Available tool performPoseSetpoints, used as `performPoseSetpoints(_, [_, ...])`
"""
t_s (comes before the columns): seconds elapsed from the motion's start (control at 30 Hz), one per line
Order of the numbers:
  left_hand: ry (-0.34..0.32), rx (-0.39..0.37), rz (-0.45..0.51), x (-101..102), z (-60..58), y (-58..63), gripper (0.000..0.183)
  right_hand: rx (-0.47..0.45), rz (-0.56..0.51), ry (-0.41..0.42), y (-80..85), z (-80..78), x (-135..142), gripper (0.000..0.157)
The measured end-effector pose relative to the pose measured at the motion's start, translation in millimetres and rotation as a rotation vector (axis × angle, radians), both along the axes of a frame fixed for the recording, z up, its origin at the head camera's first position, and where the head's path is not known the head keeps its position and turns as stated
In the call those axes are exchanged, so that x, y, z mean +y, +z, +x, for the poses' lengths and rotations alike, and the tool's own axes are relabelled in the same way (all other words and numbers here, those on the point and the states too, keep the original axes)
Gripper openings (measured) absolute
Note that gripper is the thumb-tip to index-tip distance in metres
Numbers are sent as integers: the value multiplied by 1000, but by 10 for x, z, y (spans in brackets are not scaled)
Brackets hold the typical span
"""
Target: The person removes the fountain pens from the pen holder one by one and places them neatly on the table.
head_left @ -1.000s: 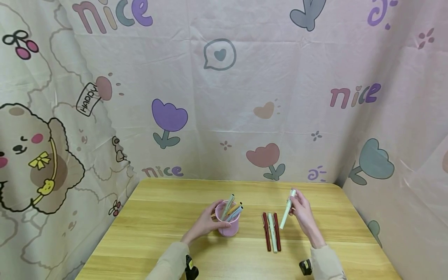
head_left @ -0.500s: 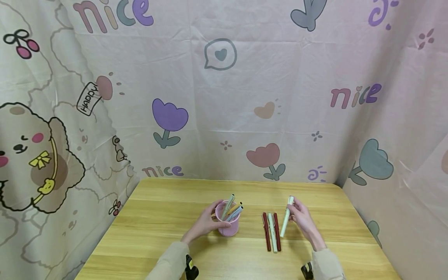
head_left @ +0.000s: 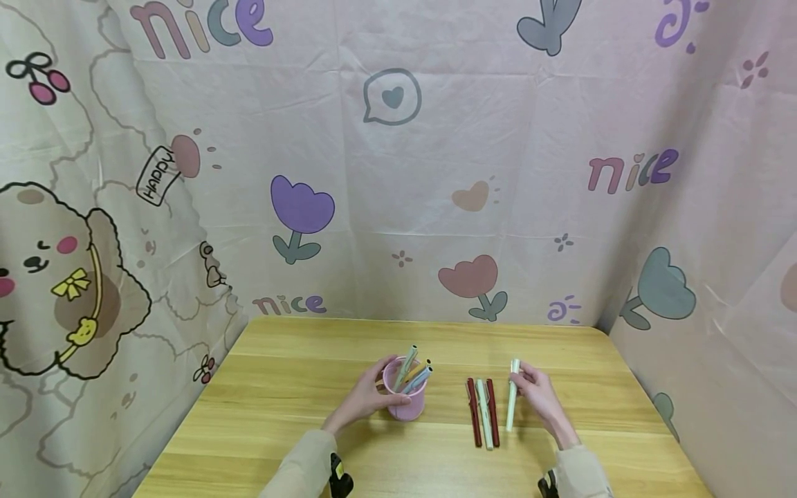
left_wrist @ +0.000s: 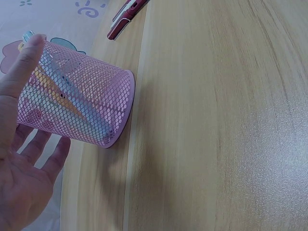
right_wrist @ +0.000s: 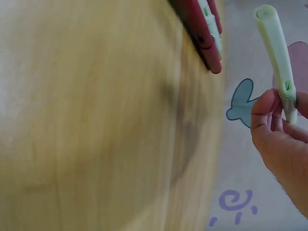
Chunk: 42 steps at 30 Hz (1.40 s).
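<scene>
My left hand point(head_left: 367, 395) grips a pink mesh pen cup point(head_left: 407, 408) from its left side, the thumb across the front and the fingers behind. Several pens point(head_left: 416, 373) lean inside it, pale green, yellow and light blue. My right hand point(head_left: 540, 393) pinches a pale green pen point(head_left: 512, 398) near its upper end. In the right wrist view that pen point(right_wrist: 276, 48) stands out from the thumb and fingertips, over the table. To its left lies a row of pens: a dark red pen point(head_left: 475, 413), a pale green pen point(head_left: 485, 415) and another dark red pen point(head_left: 494, 413).
The wooden table point(head_left: 299, 360) extends to a printed cloth backdrop point(head_left: 398, 207) at the rear, with cloth hanging on both sides. The pen row lies between the cup and my right hand.
My right hand has come slightly nearer with the pale green pen, which has turned from slanted to almost parallel with the row. The left hand and cup have stayed put.
</scene>
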<state>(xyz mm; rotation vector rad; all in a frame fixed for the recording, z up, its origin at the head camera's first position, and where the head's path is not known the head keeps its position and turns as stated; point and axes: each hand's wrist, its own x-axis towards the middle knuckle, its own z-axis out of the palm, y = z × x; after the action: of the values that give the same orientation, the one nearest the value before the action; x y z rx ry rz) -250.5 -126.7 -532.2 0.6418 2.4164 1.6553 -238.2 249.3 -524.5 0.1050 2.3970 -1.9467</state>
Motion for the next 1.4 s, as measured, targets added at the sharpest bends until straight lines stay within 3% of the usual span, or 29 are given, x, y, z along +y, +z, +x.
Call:
performPoseSetpoints(0.27, [7,-6,-10,6,2,12,100,12,92,-5,-83,11,-7,55])
performPoseSetpoints(0.63, [7,-14,-1,9,13,14,98,20,111,-58,-167,14,-29,52])
performPoseSetpoints(1.4, [6,-21,-12,7,-9,5,101,-17,174,-59,-258,-7,-55,53])
